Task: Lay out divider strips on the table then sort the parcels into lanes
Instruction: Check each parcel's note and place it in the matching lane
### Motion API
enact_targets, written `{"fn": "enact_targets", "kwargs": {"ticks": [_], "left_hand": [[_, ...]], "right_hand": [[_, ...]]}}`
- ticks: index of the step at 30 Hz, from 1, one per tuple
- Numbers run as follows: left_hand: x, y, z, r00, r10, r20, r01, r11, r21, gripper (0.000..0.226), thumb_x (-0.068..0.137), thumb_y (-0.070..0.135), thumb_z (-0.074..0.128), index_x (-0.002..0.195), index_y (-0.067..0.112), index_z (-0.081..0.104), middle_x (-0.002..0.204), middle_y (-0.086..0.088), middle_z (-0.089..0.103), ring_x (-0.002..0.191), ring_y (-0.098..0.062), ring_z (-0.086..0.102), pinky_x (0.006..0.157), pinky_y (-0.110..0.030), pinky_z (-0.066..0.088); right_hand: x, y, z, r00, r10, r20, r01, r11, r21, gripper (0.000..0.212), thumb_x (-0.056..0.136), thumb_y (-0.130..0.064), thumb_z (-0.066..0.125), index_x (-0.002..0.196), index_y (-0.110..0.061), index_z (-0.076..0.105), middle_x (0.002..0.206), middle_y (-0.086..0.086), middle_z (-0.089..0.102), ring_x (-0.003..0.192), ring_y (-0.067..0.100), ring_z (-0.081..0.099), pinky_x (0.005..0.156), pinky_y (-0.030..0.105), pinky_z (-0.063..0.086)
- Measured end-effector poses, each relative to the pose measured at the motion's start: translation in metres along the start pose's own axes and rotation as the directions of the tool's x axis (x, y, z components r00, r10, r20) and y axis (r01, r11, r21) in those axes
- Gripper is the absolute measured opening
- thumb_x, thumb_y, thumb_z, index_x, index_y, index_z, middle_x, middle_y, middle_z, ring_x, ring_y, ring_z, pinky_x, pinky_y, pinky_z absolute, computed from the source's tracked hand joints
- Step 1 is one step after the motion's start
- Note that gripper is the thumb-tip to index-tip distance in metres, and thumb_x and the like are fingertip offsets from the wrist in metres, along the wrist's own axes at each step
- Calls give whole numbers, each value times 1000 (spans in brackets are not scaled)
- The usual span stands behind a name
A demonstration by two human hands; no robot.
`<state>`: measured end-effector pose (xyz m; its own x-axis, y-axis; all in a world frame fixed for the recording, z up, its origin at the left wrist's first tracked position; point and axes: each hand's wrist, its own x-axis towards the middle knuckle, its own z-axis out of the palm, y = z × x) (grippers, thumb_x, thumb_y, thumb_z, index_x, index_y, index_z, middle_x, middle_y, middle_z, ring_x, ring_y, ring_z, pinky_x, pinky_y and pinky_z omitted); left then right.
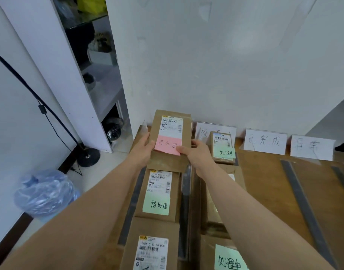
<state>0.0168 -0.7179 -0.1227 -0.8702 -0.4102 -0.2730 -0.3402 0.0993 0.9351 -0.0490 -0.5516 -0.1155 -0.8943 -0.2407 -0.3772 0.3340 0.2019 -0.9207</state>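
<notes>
- Lower centre: the left lane of the counter (pixel 264 182) carries a plain-labelled parcel (pixel 151 248) and, beyond it, a green-noted parcel (pixel 159 193).
- Centre: the pink-noted parcel (pixel 170 137) is held over that lane's far end, its long axis pointing away along the lane. The left hand (pixel 142 151) grips its left edge and the right hand (pixel 196 154) its right edge, both equally near.
- Counted: six parcels, four divider strips (pixel 303 201), three sign cards (pixel 264 142) at the wall.
</notes>
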Motion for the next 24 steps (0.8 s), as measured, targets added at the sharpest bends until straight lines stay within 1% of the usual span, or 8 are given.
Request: {"fn": "enact_targets", "kwargs": {"ticks": [2,7,10,13,15,18,20,24], "left_hand": [[3,-6,0,1000,-25,17,26,999,-26,45,105,28,40,150,28,34,124,6,60,105,-10,60,80,-28,53],[3,-10,3,1000,-10,15,11,1000,-20,44,106,25,38,149,27,33,129,4,60,109,-11,59,86,-30,52],[-1,-6,4,1000,-2,-27,2,1000,13,42,105,27,37,148,26,37,125,7,61,104,-9,59,76,-23,50],[-8,3,4,992,82,-97,-69,988,136,37,104,30,37,140,28,45,97,26,56,84,5,53,63,-17,41],[-14,10,3,978,173,-118,-143,963,230,35,103,29,38,136,28,50,108,18,62,84,8,52,66,-17,40],[-25,20,1,947,301,-112,-234,885,402,39,102,25,43,140,21,50,134,3,59,108,-7,55,79,-18,39],[-35,27,1,911,405,-82,-308,799,517,34,101,21,45,133,16,57,131,-3,61,102,-10,53,73,-12,39],[-59,43,6,883,467,50,-358,600,715,39,101,27,44,138,20,53,137,-2,57,121,-19,53,95,-33,45]], "right_hand": [[2,2,2,1000,0,-10,0,1000,-12,56,81,-13,76,129,-16,49,121,3,62,107,19,60,91,40,54],[5,7,3,1000,-20,-18,20,999,-47,56,83,-16,75,133,-17,48,123,2,62,103,16,60,71,23,52],[5,8,3,999,-25,-31,22,996,-88,56,84,-21,74,133,-17,48,124,2,62,101,14,60,70,22,51],[2,7,0,995,-69,-66,56,980,-189,64,85,-29,73,140,-15,43,131,1,58,104,13,57,72,22,49],[-4,4,-6,989,-120,-85,94,960,-264,68,85,-32,71,143,-14,40,136,1,54,106,13,53,75,20,45],[-17,-4,-17,975,-203,-97,149,906,-396,62,88,-31,65,143,-14,42,141,1,51,110,13,52,84,24,39],[-29,-10,-27,960,-266,-85,194,854,-482,52,92,-29,60,140,-14,47,139,1,54,121,18,53,89,27,39],[-58,-17,-50,939,-337,-71,225,756,-615,48,96,-28,55,142,-16,45,144,0,49,132,20,44,105,33,36]]}}
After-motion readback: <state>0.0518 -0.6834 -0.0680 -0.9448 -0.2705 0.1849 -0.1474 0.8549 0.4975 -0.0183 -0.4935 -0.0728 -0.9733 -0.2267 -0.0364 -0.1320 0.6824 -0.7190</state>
